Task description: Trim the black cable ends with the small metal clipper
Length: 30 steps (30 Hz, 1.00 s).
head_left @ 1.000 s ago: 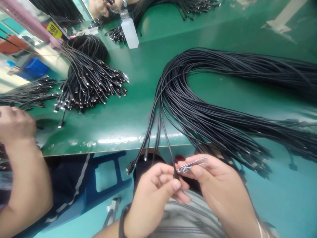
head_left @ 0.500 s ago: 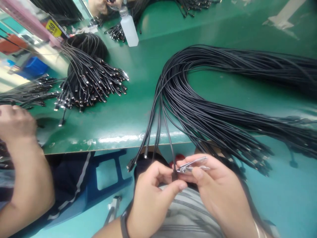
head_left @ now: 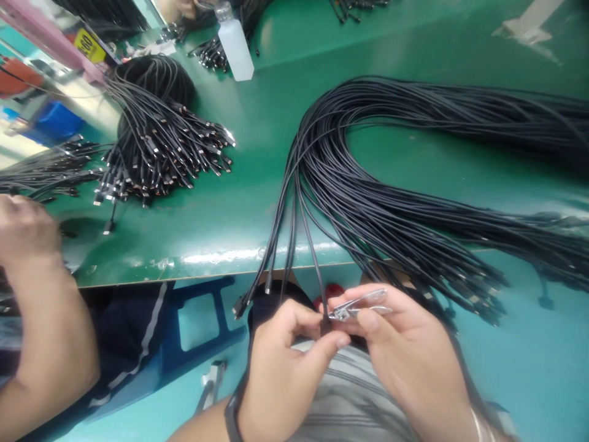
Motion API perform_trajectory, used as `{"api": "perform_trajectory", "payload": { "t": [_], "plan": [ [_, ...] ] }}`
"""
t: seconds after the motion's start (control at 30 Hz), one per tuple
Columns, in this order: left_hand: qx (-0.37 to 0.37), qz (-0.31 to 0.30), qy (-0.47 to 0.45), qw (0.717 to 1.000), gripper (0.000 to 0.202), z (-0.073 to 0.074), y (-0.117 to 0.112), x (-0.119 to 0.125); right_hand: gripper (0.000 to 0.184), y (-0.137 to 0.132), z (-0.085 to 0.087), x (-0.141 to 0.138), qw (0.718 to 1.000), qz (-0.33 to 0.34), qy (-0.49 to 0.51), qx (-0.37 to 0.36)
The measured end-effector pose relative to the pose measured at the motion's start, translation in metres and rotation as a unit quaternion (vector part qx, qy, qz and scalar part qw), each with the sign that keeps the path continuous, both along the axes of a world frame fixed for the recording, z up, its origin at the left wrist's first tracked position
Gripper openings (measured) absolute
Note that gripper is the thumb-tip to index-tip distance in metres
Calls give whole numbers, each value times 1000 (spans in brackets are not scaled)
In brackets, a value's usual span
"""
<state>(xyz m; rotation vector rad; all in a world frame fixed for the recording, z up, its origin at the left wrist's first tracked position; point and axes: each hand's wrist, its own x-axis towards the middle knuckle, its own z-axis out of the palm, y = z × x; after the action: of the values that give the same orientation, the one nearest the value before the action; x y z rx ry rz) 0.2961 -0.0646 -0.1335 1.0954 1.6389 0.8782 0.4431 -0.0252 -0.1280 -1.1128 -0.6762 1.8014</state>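
Observation:
My left hand (head_left: 288,362) pinches the connector end of a black cable (head_left: 315,258) between thumb and fingers, just off the table's front edge. In my right hand (head_left: 409,356) is a silver nail clipper (head_left: 361,305), gripped between thumb and fingers with its lever raised. The clipper's jaws meet the cable at its connector, close to my left fingertips; the fingers partly hide that connector. The held cable runs up into a large bundle of black cables (head_left: 331,147) that bends over the green table (head_left: 276,86). Several loose cable ends hang over the edge beside my left hand.
Another bundle of cables (head_left: 161,141) lies at the left with its plugs fanned out. Behind it stands a translucent bottle (head_left: 237,49). A co-worker's arm (head_left: 41,294) reaches in at the left edge. A blue stool (head_left: 197,325) is below the table.
The view has shifted slightly, so the table items appear a little further left and higher. Both hands keep their hold, and the clipper stays at the cable.

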Motion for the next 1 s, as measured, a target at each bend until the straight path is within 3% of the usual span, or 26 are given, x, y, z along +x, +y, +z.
{"api": "perform_trajectory", "payload": {
  "t": [0.73, 1.0],
  "plan": [
    [-21, -3, 3, 1000, 23, 3, 1, 1, 5, 1, 3, -3, 997, -13, -74, 20],
    [-20, -14, 25, 999, 20, 8, 1, 0, 12, 0, 1, -3, 995, -14, -97, -14]
  ]
}}
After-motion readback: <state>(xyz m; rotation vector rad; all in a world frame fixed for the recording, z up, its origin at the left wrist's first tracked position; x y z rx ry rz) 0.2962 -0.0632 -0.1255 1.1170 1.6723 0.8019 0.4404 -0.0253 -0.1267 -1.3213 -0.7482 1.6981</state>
